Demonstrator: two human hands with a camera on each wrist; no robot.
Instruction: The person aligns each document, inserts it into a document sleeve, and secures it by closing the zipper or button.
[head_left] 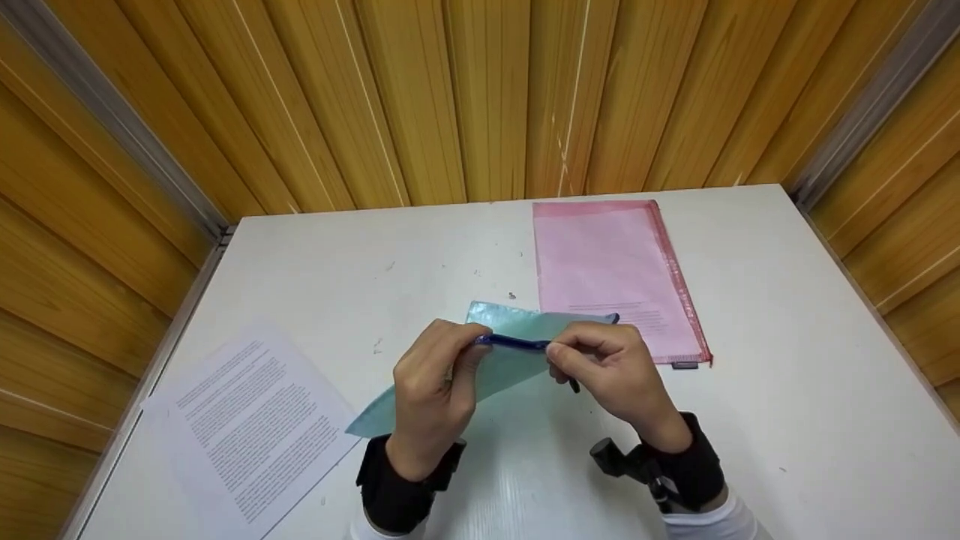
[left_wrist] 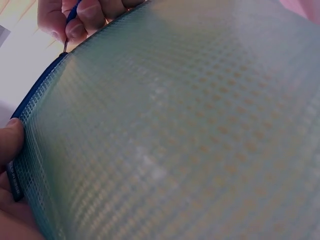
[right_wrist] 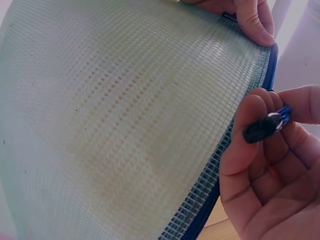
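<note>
A translucent teal mesh zip pouch [head_left: 514, 375] is held up over the table, its blue zipper edge [head_left: 517, 343] facing the person. The left hand [head_left: 433, 386] pinches that edge near one end, thumb on the blue tape, beside a small dark tag [left_wrist: 15, 182]. In the right hand [head_left: 611, 371], thumb and fingers pinch the zipper pull, a blue cord [left_wrist: 73, 11] with a black end [right_wrist: 262, 128]. That hand is right at the zipper, a short way along from the left hand. The pouch's mesh fills most of both wrist views.
A pink mesh zip pouch [head_left: 600, 262] with a red zipper lies at the back right, printed text showing through it. Printed paper sheets [head_left: 259, 427] lie at the left on the white table [head_left: 360, 277]. Wood-patterned panels [head_left: 480, 97] stand around the table.
</note>
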